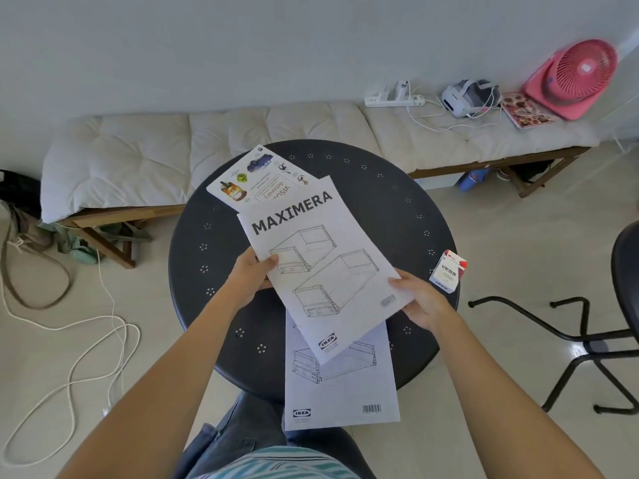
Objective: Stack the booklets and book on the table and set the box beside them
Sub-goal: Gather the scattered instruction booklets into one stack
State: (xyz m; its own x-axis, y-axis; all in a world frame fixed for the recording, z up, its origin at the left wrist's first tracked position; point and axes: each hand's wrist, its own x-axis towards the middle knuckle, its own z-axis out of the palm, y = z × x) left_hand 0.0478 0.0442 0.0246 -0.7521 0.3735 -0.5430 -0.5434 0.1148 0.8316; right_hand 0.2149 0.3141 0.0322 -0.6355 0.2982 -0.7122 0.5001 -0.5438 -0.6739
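A round dark metal table [380,188] with punched dot clusters is standing on a pale tiled floor. Nearest, one white line-drawing booklet [340,382] is overhanging the table's near rim, its top hidden. Above it, the left hand [250,273] and right hand [420,300] are pinching the edges of a second white "MAXIMERA" booklet [321,264], thumbs on top, fingers hidden beneath. It is covering part of one illustrated book [256,179]. One small white-and-red cardboard box [448,271] is sitting at the right rim.

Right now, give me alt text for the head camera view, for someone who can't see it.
Both hands, left hand and right hand, hold a white MAXIMERA assembly booklet above a round dark metal table, over a second white booklet and a visual dictionary book. A small white-and-red box sits at the table's right edge.
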